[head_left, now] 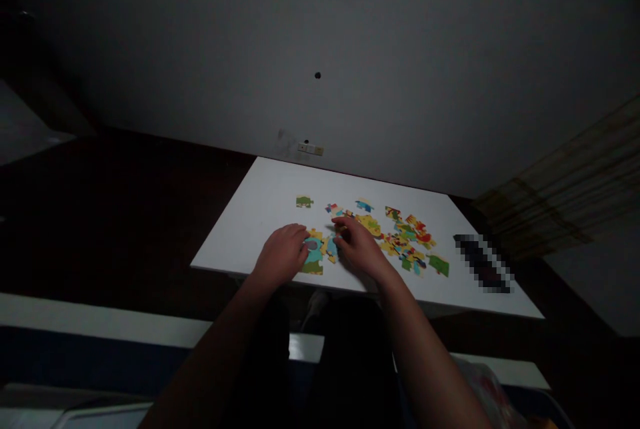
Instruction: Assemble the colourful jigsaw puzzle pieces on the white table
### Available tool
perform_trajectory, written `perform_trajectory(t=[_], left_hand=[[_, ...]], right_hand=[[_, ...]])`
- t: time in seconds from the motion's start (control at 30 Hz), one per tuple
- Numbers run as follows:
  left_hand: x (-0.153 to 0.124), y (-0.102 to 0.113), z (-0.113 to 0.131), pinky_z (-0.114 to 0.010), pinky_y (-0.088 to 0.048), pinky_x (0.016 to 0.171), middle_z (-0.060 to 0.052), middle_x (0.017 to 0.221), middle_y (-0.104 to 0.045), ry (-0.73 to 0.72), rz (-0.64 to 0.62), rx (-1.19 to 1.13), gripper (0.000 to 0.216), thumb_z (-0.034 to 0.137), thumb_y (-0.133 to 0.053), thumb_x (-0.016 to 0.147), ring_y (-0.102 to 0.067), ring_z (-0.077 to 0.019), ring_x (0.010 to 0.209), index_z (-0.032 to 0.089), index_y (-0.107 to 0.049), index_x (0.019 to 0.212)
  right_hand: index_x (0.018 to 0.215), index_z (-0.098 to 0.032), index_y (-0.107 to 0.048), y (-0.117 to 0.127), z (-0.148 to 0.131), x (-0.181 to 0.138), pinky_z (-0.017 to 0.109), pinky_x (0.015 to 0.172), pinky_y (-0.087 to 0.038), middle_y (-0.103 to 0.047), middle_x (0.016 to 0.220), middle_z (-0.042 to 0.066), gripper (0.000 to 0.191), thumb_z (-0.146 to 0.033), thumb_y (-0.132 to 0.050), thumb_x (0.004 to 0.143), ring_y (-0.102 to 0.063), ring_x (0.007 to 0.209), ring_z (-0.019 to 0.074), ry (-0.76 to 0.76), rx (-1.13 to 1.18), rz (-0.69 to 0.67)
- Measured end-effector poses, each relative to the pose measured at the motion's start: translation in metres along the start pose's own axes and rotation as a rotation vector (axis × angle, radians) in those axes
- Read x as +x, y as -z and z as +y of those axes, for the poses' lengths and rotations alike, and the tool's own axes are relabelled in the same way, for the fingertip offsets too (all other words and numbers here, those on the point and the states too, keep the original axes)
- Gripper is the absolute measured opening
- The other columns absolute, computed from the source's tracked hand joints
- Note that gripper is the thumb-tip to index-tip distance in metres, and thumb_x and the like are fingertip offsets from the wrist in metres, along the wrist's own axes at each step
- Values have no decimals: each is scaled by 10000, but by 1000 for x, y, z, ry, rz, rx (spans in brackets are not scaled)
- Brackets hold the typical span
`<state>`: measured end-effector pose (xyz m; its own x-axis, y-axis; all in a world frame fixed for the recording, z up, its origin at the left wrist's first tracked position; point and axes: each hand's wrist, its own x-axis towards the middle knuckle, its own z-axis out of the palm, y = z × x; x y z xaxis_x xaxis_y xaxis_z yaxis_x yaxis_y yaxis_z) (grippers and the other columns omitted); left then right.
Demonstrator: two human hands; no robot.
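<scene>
Below centre, left hand (283, 253) beside joined puzzle pieces (314, 257), right hand (359, 246) beside a blue-yellow piece (331, 250); whether either grip holds anything, I cannot tell.

Puzzle pieces (369, 224) are spread over a white counter (240, 229) in the frame's lower middle. Some are seen between the left hand (283, 254) and the right hand (361, 249).

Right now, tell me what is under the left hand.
White table shows around the left hand, and puzzle pieces show at its right edge; whatever its palm covers cannot be seen.
</scene>
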<state>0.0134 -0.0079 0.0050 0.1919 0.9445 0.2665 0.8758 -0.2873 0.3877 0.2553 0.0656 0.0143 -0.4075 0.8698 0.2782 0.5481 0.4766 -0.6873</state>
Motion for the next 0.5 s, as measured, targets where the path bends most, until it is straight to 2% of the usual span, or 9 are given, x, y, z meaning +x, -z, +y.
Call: perform_trajectory(t=[0.13,0.3,0.4,0.5], left_hand=[[-4,5,-10,-550,-481,1270,-162,1519,-715,10,-28,7,334,241,-624,1072,-630,-341,1471,176,-754,1373],[-20,15,-31,-570,-489,1264,-151,1513,-717,11,1,-30,338,230,-604,1055,-634,-339,1456,199,-761,1352],[-28,18,-36,-558,-487,1266,-131,1506,-721,21,29,-19,345,232,-589,1058,-634,-325,1448,217,-752,1361],[-31,18,-34,-547,-475,1279,-138,1521,-710,35,35,-14,363,226,-587,1057,-617,-323,1467,190,-737,1386]], right_hand=[[1330,-237,-744,-2,-3,9,479,998,-594,-806,1169,104,424,-106,-658,936,-756,1038,271,-1,-29,-28],[1172,-236,-810,-9,-11,26,453,947,-590,-832,1070,89,359,-68,-626,914,-763,986,273,50,-24,-65],[1143,-240,-821,-20,-15,40,427,930,-591,-843,1049,75,372,-62,-614,892,-768,960,258,68,21,-96],[1126,-231,-819,-30,-17,43,448,977,-586,-843,1094,89,343,-89,-599,904,-767,1016,271,80,8,-95]])
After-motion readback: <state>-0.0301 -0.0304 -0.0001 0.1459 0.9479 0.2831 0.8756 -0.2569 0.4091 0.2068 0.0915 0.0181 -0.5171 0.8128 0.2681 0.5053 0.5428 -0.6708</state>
